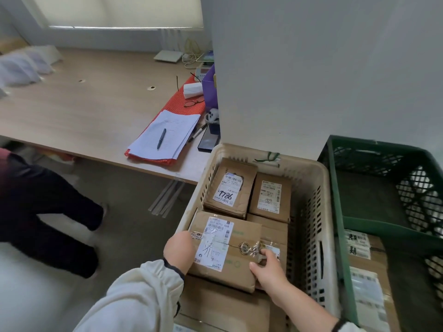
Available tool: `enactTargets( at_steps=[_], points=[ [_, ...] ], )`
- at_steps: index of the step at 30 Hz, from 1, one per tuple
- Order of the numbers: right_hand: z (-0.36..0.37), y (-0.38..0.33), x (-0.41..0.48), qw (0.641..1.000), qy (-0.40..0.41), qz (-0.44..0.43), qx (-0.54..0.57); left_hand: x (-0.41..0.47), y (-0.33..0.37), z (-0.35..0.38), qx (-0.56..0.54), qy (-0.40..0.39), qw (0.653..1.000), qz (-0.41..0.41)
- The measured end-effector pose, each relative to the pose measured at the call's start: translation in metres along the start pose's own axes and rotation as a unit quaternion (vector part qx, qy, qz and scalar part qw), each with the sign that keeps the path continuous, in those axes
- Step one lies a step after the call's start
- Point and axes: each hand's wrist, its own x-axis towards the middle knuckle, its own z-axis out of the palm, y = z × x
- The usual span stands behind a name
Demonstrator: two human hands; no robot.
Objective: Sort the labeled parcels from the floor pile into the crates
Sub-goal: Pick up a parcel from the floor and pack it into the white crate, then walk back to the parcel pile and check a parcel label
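We read "507 N705 A6B" on brown cardboard parcel (pixel 242 236), near half of beige plastic crate (pixel 311 167); "7786" inked on small brown box (pixel 249 183), crate's far-left corner. Our left hand (pixel 179 250), right hand (pixel 269 270) clasp parcel's opposite edges.

One wide-angle camera, worn on the person's head, faces forward and steeply down, close above the beige crate (pixel 299 162) at centre. The left hand (pixel 178 250) and right hand (pixel 269 271) on a parcel (pixel 239 269) sit at 6 o'clock, the green crate (pixel 336 188) at 3, the desk (pixel 84 111) at 10.
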Motion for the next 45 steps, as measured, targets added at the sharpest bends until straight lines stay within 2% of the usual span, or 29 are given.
enactTargets(
  at_steps=[3, 5, 9, 12, 15, 19, 21, 25, 28, 30, 33, 37, 40, 42, 45],
  points=[
    [-0.012, -0.014, -0.005, 0.997, -0.005, -0.040, -0.067, -0.004, 0.003, -0.016, -0.023, 0.011, 1.000, -0.012],
    [-0.025, -0.029, -0.011, 0.990, 0.005, -0.091, -0.107, -0.010, 0.006, -0.030, -0.080, 0.035, 0.996, -0.021],
    [-0.055, -0.064, -0.034, 0.962, -0.005, -0.168, -0.217, -0.038, 0.022, -0.058, -0.226, 0.052, 0.973, 0.006],
    [-0.069, -0.079, -0.058, 0.935, -0.029, -0.198, -0.291, -0.068, 0.032, -0.069, -0.251, 0.048, 0.966, 0.033],
    [-0.074, -0.082, -0.083, 0.884, -0.048, -0.266, -0.380, -0.099, 0.026, -0.068, -0.249, 0.068, 0.966, 0.011],
    [-0.060, -0.079, -0.111, 0.834, -0.074, -0.317, -0.445, -0.144, 0.000, -0.060, -0.287, 0.085, 0.953, -0.042],
    [-0.044, -0.078, -0.126, 0.798, -0.080, -0.344, -0.488, -0.169, -0.023, -0.052, -0.308, 0.092, 0.944, -0.074],
    [0.011, -0.072, -0.170, 0.741, -0.137, -0.398, -0.523, -0.233, -0.089, -0.028, -0.342, 0.108, 0.920, -0.155],
    [0.075, -0.057, -0.216, 0.677, -0.183, -0.449, -0.554, -0.298, -0.155, 0.000, -0.361, 0.129, 0.895, -0.227],
    [0.122, -0.039, -0.257, 0.634, -0.213, -0.470, -0.576, -0.354, -0.204, 0.026, -0.388, 0.141, 0.866, -0.283],
    [0.202, 0.006, -0.329, 0.565, -0.271, -0.507, -0.592, -0.464, -0.273, 0.088, -0.436, 0.154, 0.802, -0.377],
    [0.309, 0.104, -0.448, 0.460, -0.363, -0.535, -0.608, -0.640, -0.345, 0.187, -0.446, 0.141, 0.723, -0.509],
    [0.368, 0.205, -0.548, 0.370, -0.443, -0.552, -0.602, -0.764, -0.379, 0.239, -0.450, 0.132, 0.653, -0.595],
    [0.394, 0.268, -0.608, 0.308, -0.495, -0.551, -0.597, -0.836, -0.392, 0.262, -0.457, 0.154, 0.600, -0.638],
    [0.423, 0.340, -0.680, 0.238, -0.541, -0.545, -0.594, -0.918, -0.398, 0.298, -0.468, 0.185, 0.519, -0.691]
  ],
)
